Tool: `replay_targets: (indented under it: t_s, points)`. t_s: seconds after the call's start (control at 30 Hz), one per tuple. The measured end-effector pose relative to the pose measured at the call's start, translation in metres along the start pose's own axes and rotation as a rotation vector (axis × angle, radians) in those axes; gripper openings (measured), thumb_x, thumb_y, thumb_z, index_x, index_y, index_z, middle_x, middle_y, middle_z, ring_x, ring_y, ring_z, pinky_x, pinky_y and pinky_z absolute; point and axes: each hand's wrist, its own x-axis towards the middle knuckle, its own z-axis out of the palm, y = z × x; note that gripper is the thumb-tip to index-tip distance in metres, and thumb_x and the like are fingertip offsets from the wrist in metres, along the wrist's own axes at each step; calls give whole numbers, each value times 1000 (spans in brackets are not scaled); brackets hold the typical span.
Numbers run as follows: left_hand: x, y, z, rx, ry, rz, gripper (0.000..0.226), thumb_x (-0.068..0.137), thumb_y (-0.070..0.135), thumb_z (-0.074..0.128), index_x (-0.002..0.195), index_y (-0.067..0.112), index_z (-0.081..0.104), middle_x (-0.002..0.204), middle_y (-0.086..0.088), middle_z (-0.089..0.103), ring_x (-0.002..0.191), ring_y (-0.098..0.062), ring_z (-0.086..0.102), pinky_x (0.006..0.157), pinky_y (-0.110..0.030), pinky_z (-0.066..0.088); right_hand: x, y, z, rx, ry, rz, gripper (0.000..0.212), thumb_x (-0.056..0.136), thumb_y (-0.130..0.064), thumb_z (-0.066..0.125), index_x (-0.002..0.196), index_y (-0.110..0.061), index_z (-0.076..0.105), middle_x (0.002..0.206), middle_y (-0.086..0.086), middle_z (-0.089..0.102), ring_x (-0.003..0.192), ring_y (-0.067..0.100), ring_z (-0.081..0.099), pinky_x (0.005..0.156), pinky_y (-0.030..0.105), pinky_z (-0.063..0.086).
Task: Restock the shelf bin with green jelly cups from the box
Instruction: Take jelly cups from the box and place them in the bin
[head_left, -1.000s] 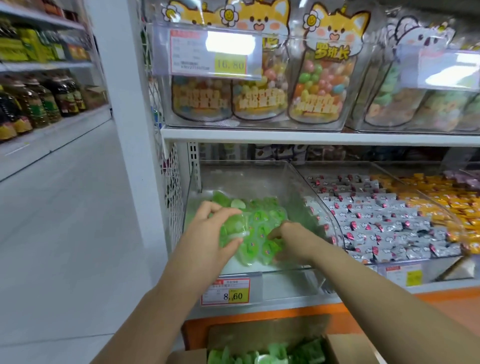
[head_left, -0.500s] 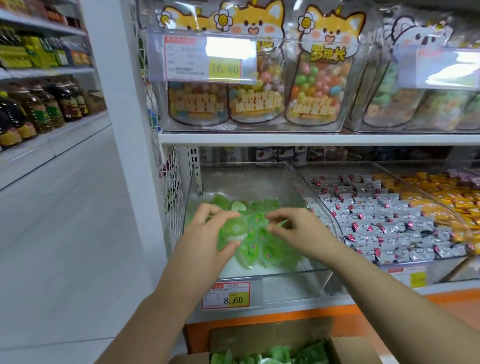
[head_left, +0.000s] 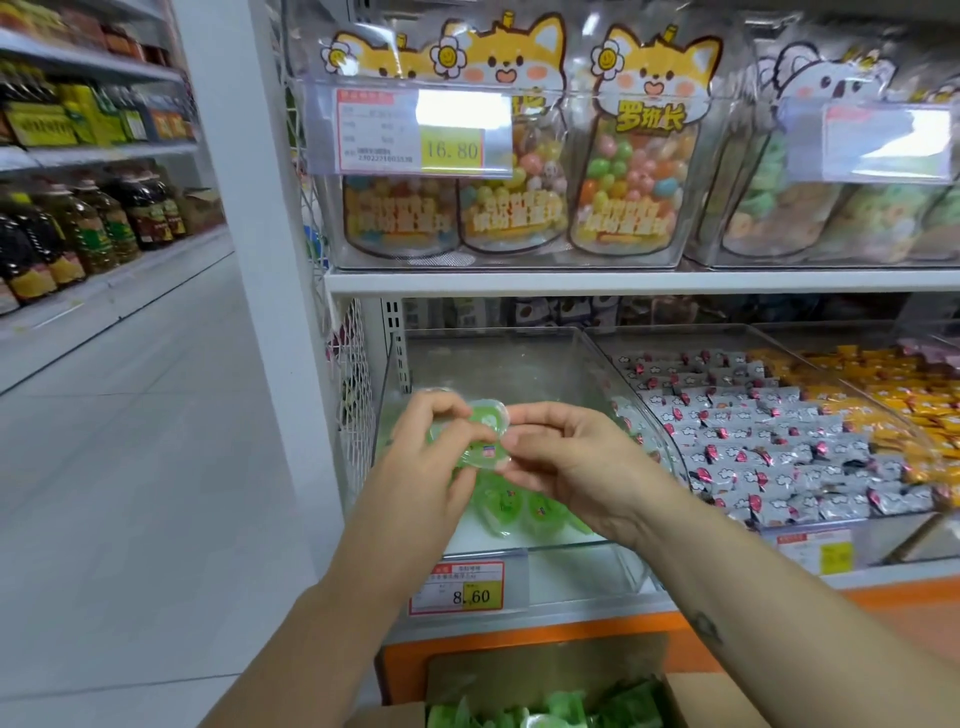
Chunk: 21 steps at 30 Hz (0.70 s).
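Observation:
Both hands are raised over the clear shelf bin (head_left: 519, 364), holding green jelly cups (head_left: 485, 434) between them. My left hand (head_left: 434, 457) pinches the cups from the left with curled fingers. My right hand (head_left: 566, 457) pinches their right edge with fingertips and thumb. More green jelly cups (head_left: 519, 506) lie on the bin floor under the hands. A cardboard box (head_left: 691, 701) at the bottom edge holds further green cups (head_left: 545, 709).
The neighbouring bin holds several grey-wrapped candies (head_left: 769, 441), and orange-wrapped ones (head_left: 883, 384) lie further right. Bagged sweets (head_left: 639, 171) fill the shelf above. A price tag (head_left: 467, 587) hangs on the bin front. An aisle floor (head_left: 130, 467) and oil bottles (head_left: 78, 234) are to the left.
Both hands have lifted from the pile in the bin, carrying cups up between them. The right hand moved from the pile's right side towards the left hand.

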Motion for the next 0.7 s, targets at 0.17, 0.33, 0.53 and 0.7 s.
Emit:
replay_targets:
  t_s: [0.17,0.33,0.53,0.7]
  points:
    - [3,11,-15,-386,-100,-328,55,74,13,77,109,47,51,114,25,45,94,2,57,74,-14,52,-1,-5,-10,-175,25,-134,18,86,7,56,88,-8,66,65,2,64,52,8,56,55,14,50]
    - [0,10,-17,-613,-55,-608,28,85,9,66,105,28,63,82,17,62,69,-7,69,70,-23,55,-8,-4,-6,-308,-17,-149,18,85,7,58,89,-10,63,75,6,61,57,11,59,57,17,52]
    - [6,5,-21,-457,154,-505,25,89,7,60,96,29,66,84,4,61,74,-12,67,77,-29,56,-3,-14,8,-562,30,-394,33,82,0,65,103,-24,59,78,-1,62,65,15,58,68,28,52]
    - [9,0,-21,-298,165,-357,31,89,10,59,95,40,64,95,10,62,85,-5,62,83,-30,53,7,-22,17,-942,44,-596,13,77,-11,74,86,-20,69,69,-13,62,62,3,56,65,13,45]
